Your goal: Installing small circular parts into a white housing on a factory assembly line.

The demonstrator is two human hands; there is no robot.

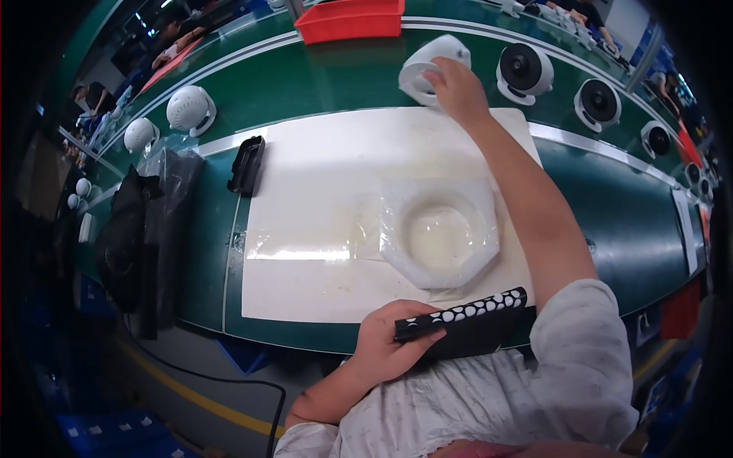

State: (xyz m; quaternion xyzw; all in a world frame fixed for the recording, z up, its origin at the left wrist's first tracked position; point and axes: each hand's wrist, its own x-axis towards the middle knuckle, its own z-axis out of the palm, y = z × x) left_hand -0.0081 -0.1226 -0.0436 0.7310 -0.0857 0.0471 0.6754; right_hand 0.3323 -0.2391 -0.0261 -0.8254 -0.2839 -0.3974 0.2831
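My left hand (385, 342) is closed around one end of a flat black piece (489, 307) with rows of white oval spots on its narrow face. It is held at the near edge of the bench, close to my body. At the far side, my right hand (460, 88) reaches out and grips a white rounded fan housing (419, 70) standing on the green belt. Its fingertips are partly hidden at the housing's edge. Between my hands, a white octagonal foam ring (397, 256), wrapped in clear film, lies on a white board (305, 198).
White fans with dark round fronts (524, 70) stand right on the belt; others (191, 108) stand left. A black tray-like part (247, 166) lies by the board's left edge, beside a black bag (126, 237). A red bin (350, 20) sits at the back. People work farther off.
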